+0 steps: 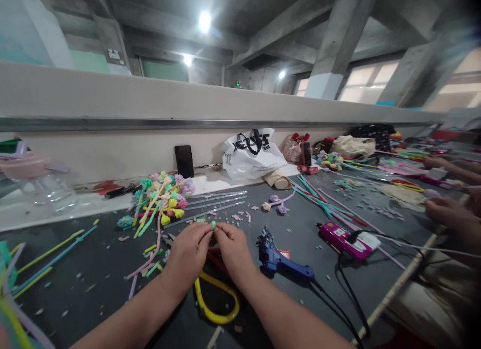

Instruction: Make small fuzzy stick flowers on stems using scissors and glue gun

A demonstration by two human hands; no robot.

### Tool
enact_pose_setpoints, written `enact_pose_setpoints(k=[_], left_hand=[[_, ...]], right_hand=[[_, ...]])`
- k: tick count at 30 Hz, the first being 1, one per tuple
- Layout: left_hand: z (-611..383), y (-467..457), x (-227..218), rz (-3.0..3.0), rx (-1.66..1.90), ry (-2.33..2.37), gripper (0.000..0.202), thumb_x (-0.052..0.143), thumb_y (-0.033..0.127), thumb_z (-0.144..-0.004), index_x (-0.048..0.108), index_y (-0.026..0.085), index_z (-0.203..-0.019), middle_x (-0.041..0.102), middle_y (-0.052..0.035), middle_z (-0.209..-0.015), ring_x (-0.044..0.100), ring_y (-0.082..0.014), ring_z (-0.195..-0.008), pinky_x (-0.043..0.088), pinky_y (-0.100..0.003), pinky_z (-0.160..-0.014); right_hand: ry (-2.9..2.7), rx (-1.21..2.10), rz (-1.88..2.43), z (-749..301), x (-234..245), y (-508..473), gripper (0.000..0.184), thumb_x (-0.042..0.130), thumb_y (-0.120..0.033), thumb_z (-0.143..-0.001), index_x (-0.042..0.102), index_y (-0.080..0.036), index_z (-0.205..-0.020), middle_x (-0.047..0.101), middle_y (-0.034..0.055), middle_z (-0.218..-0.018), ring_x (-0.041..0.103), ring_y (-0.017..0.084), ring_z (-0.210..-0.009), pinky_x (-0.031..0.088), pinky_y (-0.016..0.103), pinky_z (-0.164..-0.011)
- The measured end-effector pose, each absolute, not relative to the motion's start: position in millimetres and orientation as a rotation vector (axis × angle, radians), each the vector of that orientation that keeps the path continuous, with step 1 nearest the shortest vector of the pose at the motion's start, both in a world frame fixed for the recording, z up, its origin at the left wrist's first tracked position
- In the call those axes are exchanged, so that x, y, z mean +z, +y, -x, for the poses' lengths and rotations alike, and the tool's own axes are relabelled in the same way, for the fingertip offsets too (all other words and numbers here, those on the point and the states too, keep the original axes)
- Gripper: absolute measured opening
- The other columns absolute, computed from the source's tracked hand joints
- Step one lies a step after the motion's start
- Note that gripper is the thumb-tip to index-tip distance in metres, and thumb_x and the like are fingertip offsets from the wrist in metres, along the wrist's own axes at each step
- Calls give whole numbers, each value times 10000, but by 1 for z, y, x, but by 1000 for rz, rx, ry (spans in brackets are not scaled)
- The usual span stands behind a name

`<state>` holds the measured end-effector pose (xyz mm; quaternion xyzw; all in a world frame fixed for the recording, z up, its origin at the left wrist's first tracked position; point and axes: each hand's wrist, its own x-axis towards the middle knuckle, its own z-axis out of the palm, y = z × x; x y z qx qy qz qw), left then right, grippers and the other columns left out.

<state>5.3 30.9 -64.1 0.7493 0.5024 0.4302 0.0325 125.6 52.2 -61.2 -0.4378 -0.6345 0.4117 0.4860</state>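
Left hand (190, 244) and right hand (232, 243) pinch green piece (214, 224); yellow loop (220, 319) near, glue gun (280, 264) right, flower bundle (162, 198) far left.

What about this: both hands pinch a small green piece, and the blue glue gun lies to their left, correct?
The left hand and right hand do pinch a small green piece, but the side is wrong: the head view shows the blue glue gun to their right.
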Motion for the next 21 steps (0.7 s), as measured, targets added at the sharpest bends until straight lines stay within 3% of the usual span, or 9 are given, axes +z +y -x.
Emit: enact_pose_setpoints(k=[4, 9, 14, 17, 21], left_hand=[[0, 35, -65, -2513, 1396, 1559, 185, 449, 175, -840, 606, 143, -934, 657, -98, -923, 575, -201, -897, 443, -358, -859], [12, 42, -59, -2562, 1343, 1548, 148, 458, 166, -840, 606, 156, -838, 651, -66, -833, 588, -167, -792, 475, -304, -761], [22, 45, -49, -2747, 1091, 1442, 174, 419, 154, -850, 588, 160, -894, 641, -71, -856, 583, -173, -814, 465, -296, -750], [24, 43, -42, -2814, 895, 1357, 212, 378, 112, -842, 577, 159, -898, 629, -81, -871, 572, -179, -843, 458, -296, -754], [27, 43, -40, -2835, 792, 1228, 214, 370, 80, -815, 562, 154, -873, 614, -82, -861, 550, -188, -847, 447, -303, -751]], right_hand=[[-1585, 1093, 997, -124, -58, 49, 383, 340, -131, -628, 670, -182, -815, 590, -21, -634, 522, 149, -633, 417, 229, -597], [-1659, 1135, 996, -128, -56, 52, 411, 328, -119, -557, 678, -191, -761, 610, -16, -625, 536, 154, -605, 423, 234, -586], [-1705, 978, 1085, -138, -53, 60, 208, 399, -189, -670, 591, -188, -589, 543, -16, -583, 481, 148, -600, 359, 240, -579], [-1767, 930, 1110, -140, -52, 64, 223, 453, -271, -718, 484, -190, -513, 426, -38, -509, 410, 128, -547, 300, 233, -531], [-1860, 960, 1095, -140, -51, 65, 252, 454, -269, -736, 426, -189, -498, 360, -53, -484, 358, 108, -509, 268, 220, -500]])
